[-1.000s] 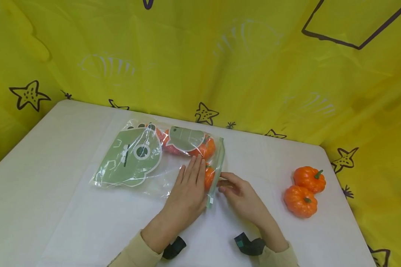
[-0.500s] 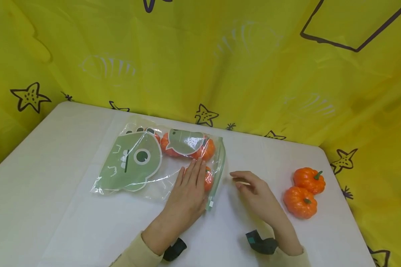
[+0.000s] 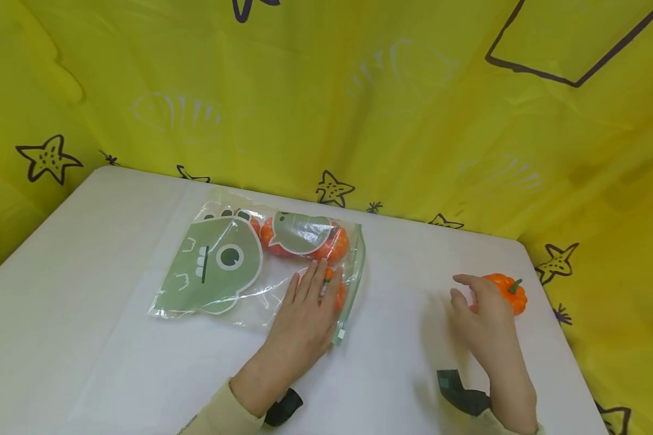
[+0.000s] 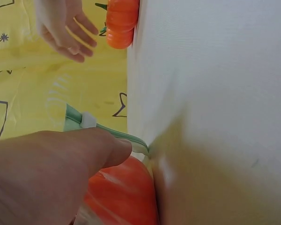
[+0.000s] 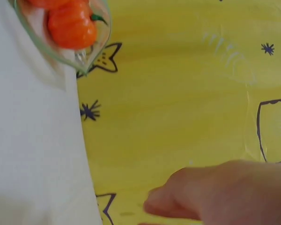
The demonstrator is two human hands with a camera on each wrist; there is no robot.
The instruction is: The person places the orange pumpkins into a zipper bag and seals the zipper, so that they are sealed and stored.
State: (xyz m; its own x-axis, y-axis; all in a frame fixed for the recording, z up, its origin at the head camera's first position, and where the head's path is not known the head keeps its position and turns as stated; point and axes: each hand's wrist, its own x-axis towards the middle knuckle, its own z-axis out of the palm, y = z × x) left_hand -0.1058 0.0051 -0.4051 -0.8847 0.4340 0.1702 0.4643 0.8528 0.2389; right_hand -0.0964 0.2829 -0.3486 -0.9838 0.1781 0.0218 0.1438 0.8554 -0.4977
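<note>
Locate two loose orange pumpkins [image 4: 122, 16] on the right side of the desk [image 3: 392, 362], squat, without clear long axis. Find both to the right of and below the fingers of the right hand [image 3: 484, 317], the nearer hand; note these fingers loosely bent, grasping nothing. Observe the left hand [image 3: 305, 314] well apart, fingers extended flat over the clear bag [image 3: 250, 266], zip end facing right.

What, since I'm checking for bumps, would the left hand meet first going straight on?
Probably the bagged pumpkin just ahead of the left hand, through the clear bag; any gap is hard to judge.
</note>
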